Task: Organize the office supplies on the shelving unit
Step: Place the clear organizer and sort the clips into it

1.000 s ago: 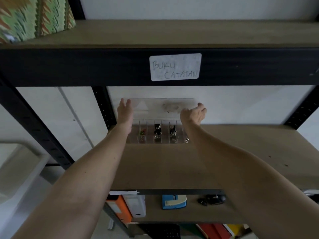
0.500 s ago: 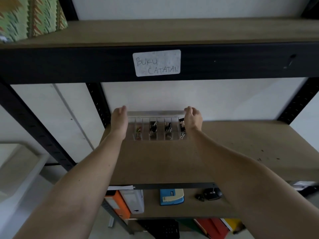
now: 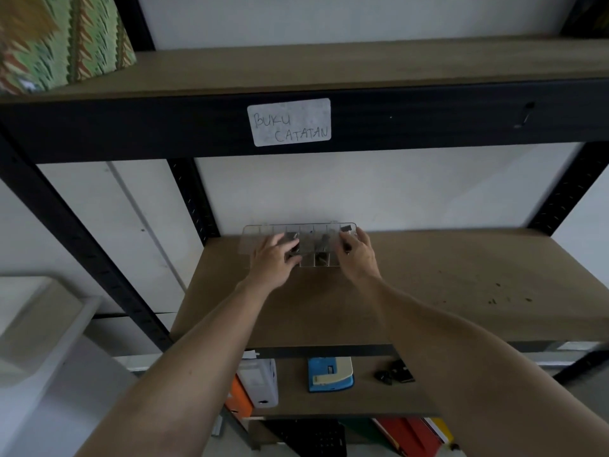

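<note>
A clear plastic compartment box (image 3: 312,231) holding black binder clips lies at the back of the middle shelf board (image 3: 428,275), against the wall, with its lid down. My left hand (image 3: 272,262) rests on the front left part of the lid, fingers spread over it. My right hand (image 3: 357,255) touches the lid's right end with its fingers stretched out. Both hands hide the front corners of the box.
The black beam above carries a white label (image 3: 290,122) reading "BUKU CATATAN". A green patterned box (image 3: 62,37) stands on the top shelf at left. On the shelf below lie a blue hole punch (image 3: 330,374), black clips (image 3: 393,376), a white binder (image 3: 258,380) and an orange one (image 3: 239,399).
The box's lid, upright a second ago, has come down flat. Both hands moved from the box's ends onto the top of the lid.
</note>
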### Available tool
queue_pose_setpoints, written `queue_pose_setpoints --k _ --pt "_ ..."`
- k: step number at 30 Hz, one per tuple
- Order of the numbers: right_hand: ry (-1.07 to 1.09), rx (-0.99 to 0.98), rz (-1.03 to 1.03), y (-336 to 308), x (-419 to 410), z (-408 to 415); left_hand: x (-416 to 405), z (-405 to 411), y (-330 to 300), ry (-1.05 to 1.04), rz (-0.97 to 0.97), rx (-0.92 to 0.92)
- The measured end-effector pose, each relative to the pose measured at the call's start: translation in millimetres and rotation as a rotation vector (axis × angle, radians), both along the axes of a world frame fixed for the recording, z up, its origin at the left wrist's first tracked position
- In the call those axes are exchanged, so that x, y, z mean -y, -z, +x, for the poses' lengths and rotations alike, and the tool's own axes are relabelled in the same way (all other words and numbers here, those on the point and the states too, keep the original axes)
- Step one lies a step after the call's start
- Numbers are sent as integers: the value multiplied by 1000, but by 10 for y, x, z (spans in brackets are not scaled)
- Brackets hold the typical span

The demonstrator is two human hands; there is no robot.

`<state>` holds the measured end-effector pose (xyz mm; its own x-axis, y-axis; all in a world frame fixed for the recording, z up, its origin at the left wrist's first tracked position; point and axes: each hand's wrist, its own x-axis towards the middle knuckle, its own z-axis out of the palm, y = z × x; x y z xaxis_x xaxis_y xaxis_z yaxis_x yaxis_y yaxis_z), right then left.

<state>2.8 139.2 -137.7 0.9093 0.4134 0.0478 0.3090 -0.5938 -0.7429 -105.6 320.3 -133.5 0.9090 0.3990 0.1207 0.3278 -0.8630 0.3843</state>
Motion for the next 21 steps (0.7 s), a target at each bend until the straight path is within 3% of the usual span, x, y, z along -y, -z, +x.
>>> queue_pose_setpoints --k 6,21 --pt "7 18 6 -94 -33 -16 14 63 93 -92 15 144" --pt "-44 13 5 -109 -601 -373 -424 -283 88 -191 85 140"
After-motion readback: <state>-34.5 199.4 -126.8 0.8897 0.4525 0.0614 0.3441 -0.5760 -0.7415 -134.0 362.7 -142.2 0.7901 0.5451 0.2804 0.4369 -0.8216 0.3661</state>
